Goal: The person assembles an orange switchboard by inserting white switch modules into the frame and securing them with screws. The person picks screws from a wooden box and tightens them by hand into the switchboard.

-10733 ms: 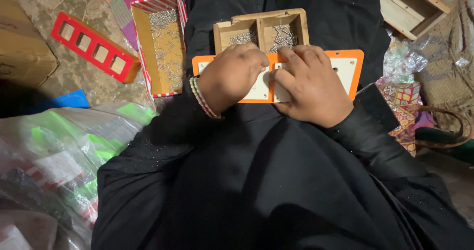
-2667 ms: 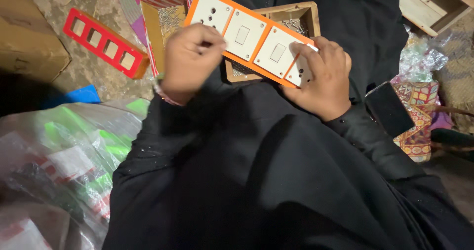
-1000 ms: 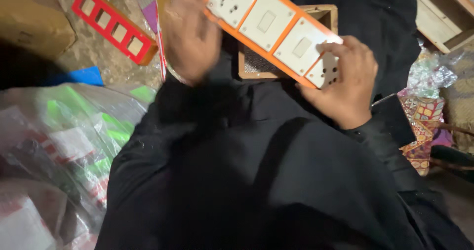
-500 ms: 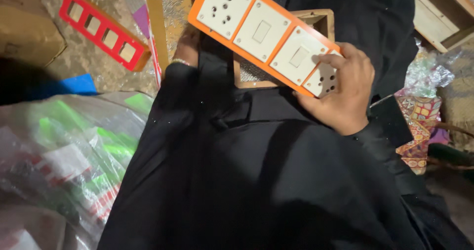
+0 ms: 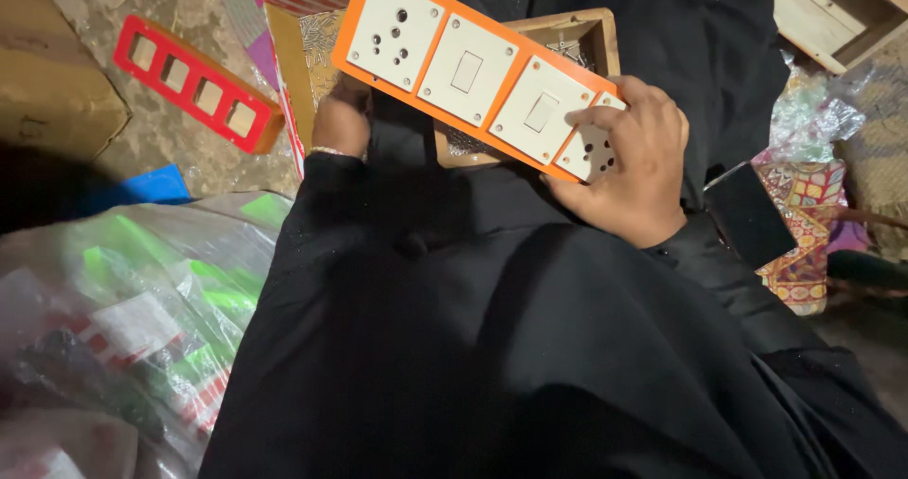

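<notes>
Orange switch plate (image 5: 478, 68) in right hand (image 5: 634, 172)

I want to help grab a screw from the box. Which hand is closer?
Probably the left hand: it already reaches into the screw box, while the right hand is busy holding the orange switch plate.

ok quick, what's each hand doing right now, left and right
Left hand: reaching into the striped box of small metal parts; grip cannot be told.
Right hand: closed on the orange switch plate.
</notes>
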